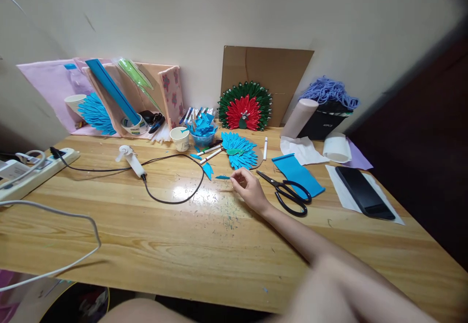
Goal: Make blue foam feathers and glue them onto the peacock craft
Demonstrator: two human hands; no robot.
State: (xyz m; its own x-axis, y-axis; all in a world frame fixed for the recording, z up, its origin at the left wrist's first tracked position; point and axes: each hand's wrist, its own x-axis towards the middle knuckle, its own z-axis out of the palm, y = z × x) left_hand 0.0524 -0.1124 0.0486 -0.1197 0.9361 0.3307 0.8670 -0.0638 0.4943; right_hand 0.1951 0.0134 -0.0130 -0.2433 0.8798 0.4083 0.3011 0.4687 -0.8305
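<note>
My right hand (pixel 248 189) reaches in from the right, low over the tabletop. Its thumb and fingertips are pinched at the end of a narrow blue petal-shaped piece (pixel 222 177). Just beyond the hand lies a layered blue petal piece (pixel 241 154) with a green part at its middle. Black-handled scissors (pixel 287 191) rest right of the hand, their blades pointing left, beside a flat blue strip (pixel 298 174). Another pointed blue piece (pixel 208 171) is on the table to the left. My left hand is out of view.
A small white device (pixel 132 162) with a looping black cable lies left. Markers (pixel 211 156), a paper cup (pixel 180 140) and a bowl of blue scraps (pixel 203 132) stand behind. A red-green fan-shaped craft (pixel 244 107) leans on cardboard (pixel 263 64). A phone (pixel 363 191) lies right.
</note>
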